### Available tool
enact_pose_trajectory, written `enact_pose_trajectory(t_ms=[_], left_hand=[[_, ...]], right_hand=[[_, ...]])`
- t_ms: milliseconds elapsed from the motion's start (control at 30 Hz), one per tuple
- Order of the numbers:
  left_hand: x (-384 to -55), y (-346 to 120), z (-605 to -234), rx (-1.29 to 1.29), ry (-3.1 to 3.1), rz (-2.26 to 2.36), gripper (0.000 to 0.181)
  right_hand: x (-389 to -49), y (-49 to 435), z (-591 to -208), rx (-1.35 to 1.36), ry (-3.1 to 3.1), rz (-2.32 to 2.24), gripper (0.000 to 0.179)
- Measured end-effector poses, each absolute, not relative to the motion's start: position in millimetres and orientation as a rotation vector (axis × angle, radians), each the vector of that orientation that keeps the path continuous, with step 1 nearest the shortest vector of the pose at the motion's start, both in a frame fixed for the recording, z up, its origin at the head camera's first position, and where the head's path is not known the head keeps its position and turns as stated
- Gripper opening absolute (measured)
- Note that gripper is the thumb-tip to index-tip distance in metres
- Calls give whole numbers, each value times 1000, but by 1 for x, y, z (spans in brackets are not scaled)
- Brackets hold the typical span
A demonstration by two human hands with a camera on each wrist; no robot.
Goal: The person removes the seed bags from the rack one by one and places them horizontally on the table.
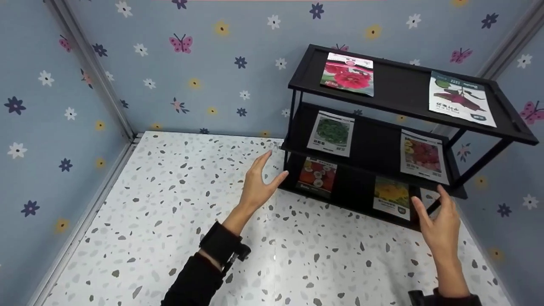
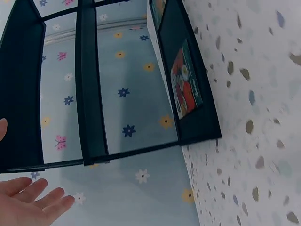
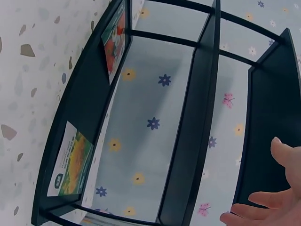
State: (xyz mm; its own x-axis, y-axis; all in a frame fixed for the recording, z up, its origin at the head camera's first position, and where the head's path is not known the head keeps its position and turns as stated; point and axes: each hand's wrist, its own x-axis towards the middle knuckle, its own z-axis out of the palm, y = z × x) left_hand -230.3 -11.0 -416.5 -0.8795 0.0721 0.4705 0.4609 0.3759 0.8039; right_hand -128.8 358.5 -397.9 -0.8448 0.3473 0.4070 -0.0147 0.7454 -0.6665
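A black three-tier shelf stands by the back wall. My left hand hovers just off its left end, thumb and fingers spread, holding nothing. By the lower right end is my right hand, also spread and without anything in it. Flat picture packets lie on the tiers: a pink flower packet and a dark purple flower packet on top. A green leafy packet and a red flower packet share the middle. Down low are a red packet and a yellow flower packet.
The white speckled surface extends left and in front of the shelf. Blue flower-patterned wall panels enclose it at the back and both sides. A metal corner strip runs up at the left.
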Motion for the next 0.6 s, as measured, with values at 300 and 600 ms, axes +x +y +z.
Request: enact_pose_trajectory(t_ms=[300, 600], left_hand=[[-259, 10, -401, -441, -2132, -1645, 50], [-290, 17, -383, -379, -2144, -1669, 54]], right_hand=[[-142, 377, -402, -343, -2249, 973, 54], [-160, 400, -385, -539, -2144, 977, 58]])
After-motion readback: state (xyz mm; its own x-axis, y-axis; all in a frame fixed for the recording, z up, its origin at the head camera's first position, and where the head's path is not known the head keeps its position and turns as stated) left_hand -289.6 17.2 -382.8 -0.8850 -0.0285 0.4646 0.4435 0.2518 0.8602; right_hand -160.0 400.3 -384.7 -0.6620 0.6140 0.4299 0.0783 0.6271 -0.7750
